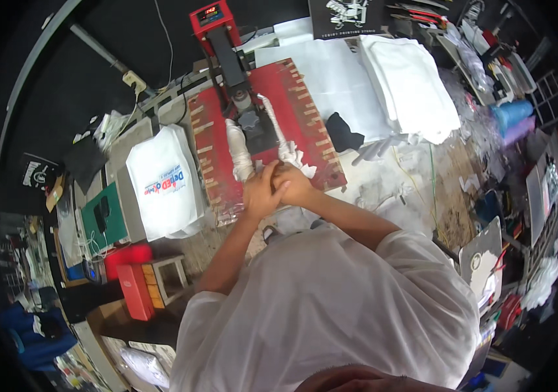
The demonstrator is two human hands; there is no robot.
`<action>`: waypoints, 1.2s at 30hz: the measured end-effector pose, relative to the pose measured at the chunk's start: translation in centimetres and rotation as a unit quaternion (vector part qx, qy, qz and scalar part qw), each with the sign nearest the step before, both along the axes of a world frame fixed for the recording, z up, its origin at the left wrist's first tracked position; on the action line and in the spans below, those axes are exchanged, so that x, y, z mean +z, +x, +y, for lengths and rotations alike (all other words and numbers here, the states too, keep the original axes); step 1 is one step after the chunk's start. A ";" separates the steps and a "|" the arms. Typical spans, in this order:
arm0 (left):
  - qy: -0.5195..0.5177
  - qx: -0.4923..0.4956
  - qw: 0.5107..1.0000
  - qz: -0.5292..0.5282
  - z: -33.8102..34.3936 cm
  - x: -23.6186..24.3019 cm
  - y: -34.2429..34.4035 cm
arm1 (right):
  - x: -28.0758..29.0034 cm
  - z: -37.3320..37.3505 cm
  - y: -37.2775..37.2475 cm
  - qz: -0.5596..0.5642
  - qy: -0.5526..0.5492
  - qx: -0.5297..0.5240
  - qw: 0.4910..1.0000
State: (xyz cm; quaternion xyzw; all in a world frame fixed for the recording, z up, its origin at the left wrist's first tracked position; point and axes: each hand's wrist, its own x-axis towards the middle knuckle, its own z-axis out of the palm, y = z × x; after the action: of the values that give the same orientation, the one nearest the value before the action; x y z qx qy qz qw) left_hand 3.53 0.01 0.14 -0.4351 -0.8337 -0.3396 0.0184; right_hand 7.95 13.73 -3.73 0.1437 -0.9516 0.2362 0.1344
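Press (248, 122), upper centre: left hand (262, 196) overlaps right hand (296, 187) by its wrapped handles (237, 147) (how closed, holding what, I can't tell); even weight would serve best.

The overlapping hands (262, 195) partly hide each other, and the upper edge cuts off the black board (349, 21).

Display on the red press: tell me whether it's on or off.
On: lit digits glow on the display at the far end of the red press.
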 end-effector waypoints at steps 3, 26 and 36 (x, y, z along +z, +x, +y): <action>0.026 -0.003 1.000 0.008 0.1 -0.2 0.0 | 0.9 -0.3 0.6 0.002 0.040 -0.003 0.999; -0.015 0.062 0.996 -0.068 0.3 1.2 0.5 | 1.0 -0.4 0.0 -0.038 0.057 -0.016 0.998; 0.048 0.058 0.997 0.000 -0.4 -0.1 0.3 | 1.1 -1.5 0.0 0.001 0.015 -0.034 0.999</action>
State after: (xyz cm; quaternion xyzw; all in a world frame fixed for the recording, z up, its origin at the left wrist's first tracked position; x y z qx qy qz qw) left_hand 3.85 -0.37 0.07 -0.3842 -0.8405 -0.3774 0.0589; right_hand 8.00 12.27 -2.58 0.1139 -0.9592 0.2174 0.1407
